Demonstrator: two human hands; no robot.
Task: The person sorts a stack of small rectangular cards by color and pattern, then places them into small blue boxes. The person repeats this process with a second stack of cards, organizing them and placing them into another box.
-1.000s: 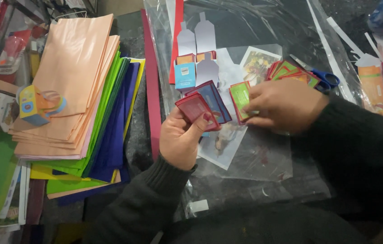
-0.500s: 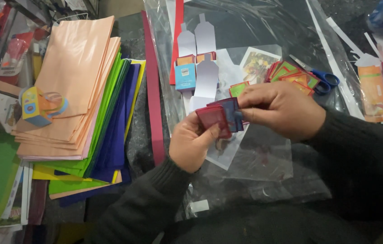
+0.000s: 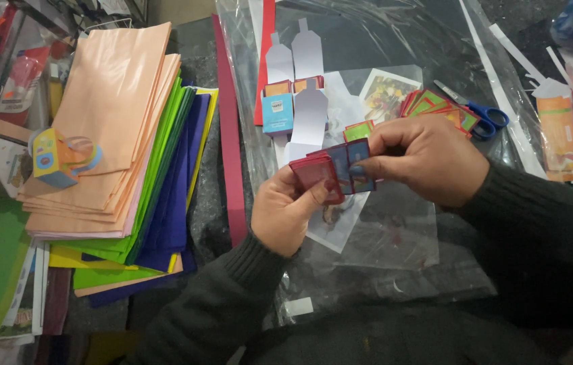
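Both hands meet over the clear plastic sheet (image 3: 394,250) at the middle of the bench. The left hand (image 3: 285,215) has its grip closed on a small stack of red-edged cards (image 3: 317,177), thumb on top. The right hand (image 3: 428,161) pinches the blue cards (image 3: 351,165) at the right end of the same fan. More cards (image 3: 435,105) lie just beyond, with blue-handled scissors (image 3: 482,115) to their right. Stacked coloured paper (image 3: 121,142) lies well to the left.
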